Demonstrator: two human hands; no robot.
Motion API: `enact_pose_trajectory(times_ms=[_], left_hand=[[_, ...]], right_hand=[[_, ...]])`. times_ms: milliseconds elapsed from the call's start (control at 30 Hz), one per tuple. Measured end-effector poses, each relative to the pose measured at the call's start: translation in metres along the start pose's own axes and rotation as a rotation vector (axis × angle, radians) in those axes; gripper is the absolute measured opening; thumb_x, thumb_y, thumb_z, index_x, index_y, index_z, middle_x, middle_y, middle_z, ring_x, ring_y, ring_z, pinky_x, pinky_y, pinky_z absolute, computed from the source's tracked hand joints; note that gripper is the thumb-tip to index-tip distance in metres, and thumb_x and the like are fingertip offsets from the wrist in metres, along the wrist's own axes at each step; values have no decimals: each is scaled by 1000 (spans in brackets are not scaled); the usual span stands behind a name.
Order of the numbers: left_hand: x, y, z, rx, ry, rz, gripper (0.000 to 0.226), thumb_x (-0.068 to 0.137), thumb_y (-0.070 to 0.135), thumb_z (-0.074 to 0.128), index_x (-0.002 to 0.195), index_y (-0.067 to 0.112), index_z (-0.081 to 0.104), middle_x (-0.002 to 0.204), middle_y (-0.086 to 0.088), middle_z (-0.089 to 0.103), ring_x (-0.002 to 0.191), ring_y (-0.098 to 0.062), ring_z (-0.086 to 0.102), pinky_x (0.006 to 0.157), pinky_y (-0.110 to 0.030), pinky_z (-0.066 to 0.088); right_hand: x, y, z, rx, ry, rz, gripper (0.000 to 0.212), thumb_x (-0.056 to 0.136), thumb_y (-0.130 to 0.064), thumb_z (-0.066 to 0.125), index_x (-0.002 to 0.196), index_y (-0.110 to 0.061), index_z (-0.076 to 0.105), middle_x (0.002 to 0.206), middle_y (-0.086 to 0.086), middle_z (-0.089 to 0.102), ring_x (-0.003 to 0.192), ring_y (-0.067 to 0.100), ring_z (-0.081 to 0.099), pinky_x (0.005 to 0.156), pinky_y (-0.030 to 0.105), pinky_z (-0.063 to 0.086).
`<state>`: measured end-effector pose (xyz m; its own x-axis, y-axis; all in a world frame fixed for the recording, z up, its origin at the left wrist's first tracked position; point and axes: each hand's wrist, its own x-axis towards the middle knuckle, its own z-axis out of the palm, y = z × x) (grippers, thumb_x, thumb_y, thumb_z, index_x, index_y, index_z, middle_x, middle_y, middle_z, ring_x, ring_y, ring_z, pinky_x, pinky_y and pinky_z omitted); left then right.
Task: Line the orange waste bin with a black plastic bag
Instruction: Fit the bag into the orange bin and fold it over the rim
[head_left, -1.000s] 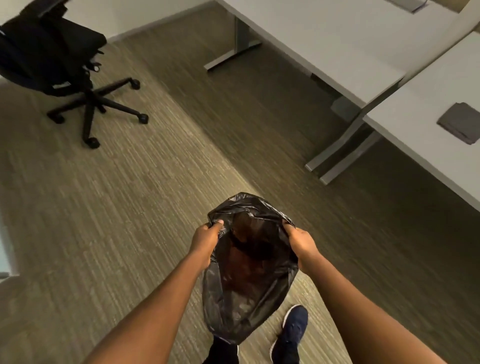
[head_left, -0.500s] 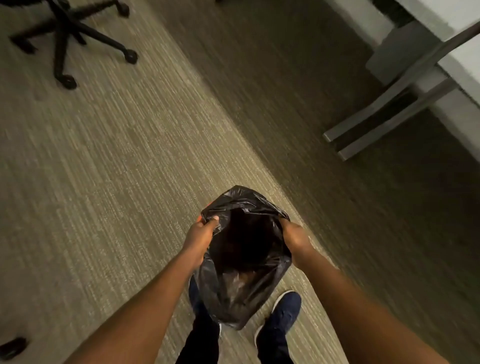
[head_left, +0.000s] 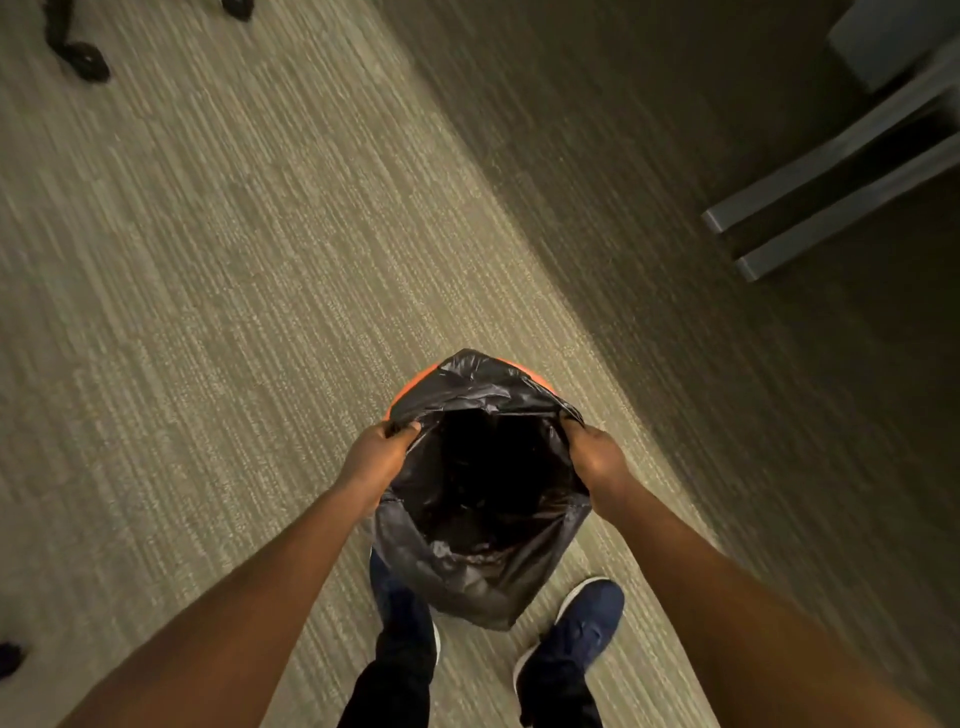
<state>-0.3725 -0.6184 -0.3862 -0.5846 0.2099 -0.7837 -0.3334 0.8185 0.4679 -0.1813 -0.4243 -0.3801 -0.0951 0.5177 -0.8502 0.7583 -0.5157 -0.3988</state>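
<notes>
A black plastic bag (head_left: 467, 561) hangs in front of me with its mouth spread wide and its inside dark. My left hand (head_left: 376, 460) pinches the left edge of the mouth. My right hand (head_left: 595, 460) grips the right edge. Only a thin orange strip of the orange waste bin (head_left: 415, 384) shows behind the bag's far upper-left edge; the bag hides the rest of it.
Striped carpet covers the floor, lighter on the left and darker on the right. Grey desk feet (head_left: 831, 208) lie at the upper right. Black chair casters (head_left: 85, 60) sit at the top left. My dark blue shoes (head_left: 576, 634) stand below the bag.
The view has tilted further down, so the chair and desks have slid up and out. An orange bin edge now shows behind the bag. Both hands keep their hold on the bag's mouth.
</notes>
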Motion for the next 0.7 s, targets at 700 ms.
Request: enact_pose_trajectory(times_ms=[700], left_hand=[[138, 32, 7, -102, 155, -103, 49, 86, 56, 66, 78, 7, 64, 72, -8, 64, 68, -26, 60, 61, -38, 45]], right_hand=[[125, -54, 20, -86, 198, -116, 38, 85, -44, 58, 62, -14, 55, 70, 7, 60, 73, 28, 60, 64, 34, 41]])
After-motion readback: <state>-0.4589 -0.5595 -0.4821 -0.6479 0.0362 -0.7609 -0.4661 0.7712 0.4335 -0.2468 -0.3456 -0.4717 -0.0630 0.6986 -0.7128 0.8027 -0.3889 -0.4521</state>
